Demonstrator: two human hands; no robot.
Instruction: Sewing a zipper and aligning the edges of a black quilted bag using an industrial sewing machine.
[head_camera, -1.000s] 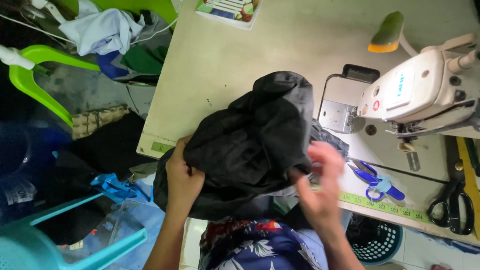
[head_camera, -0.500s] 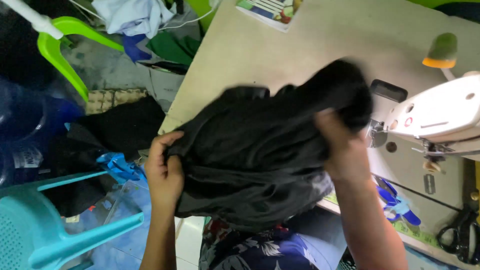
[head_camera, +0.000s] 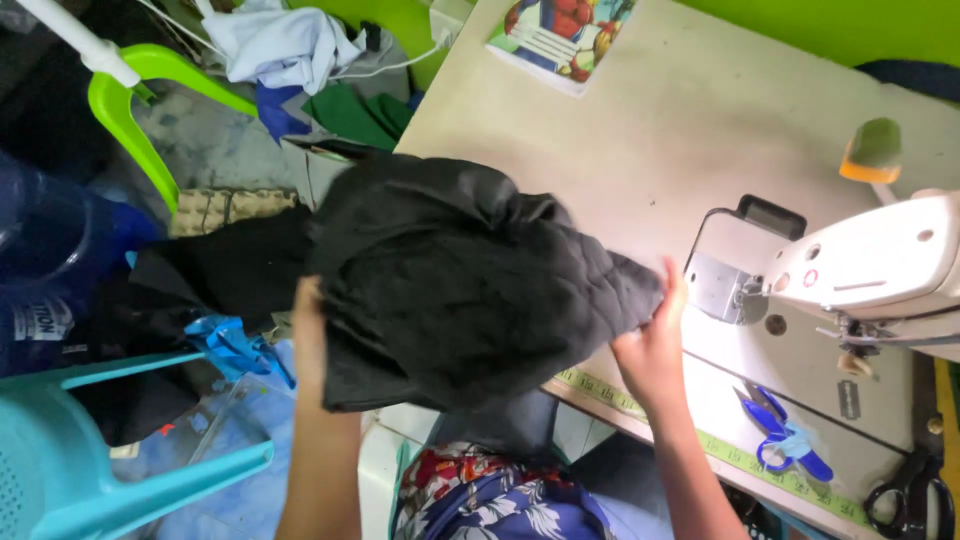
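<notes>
A bundle of black fabric (head_camera: 460, 280) is held up over the front edge of the beige sewing table (head_camera: 640, 130). My left hand (head_camera: 308, 315) grips its left side, mostly hidden under the cloth. At the bundle's right corner my right hand (head_camera: 655, 345) pinches the fabric, close to the needle plate (head_camera: 722, 290) of the white sewing machine (head_camera: 880, 265).
Blue-handled snips (head_camera: 780, 430) and black scissors (head_camera: 905, 495) lie on the table's near right, beside a yellow tape measure (head_camera: 720, 450). A picture card (head_camera: 560, 35) lies at the far edge. Left of the table are a teal stool (head_camera: 120, 470), a green chair (head_camera: 140, 100) and piled cloth (head_camera: 290, 50).
The black fabric has swung left and lower, away from the sewing machine. My right hand dropped from the top of the bundle to its right corner; my left hand shifted under the cloth.
</notes>
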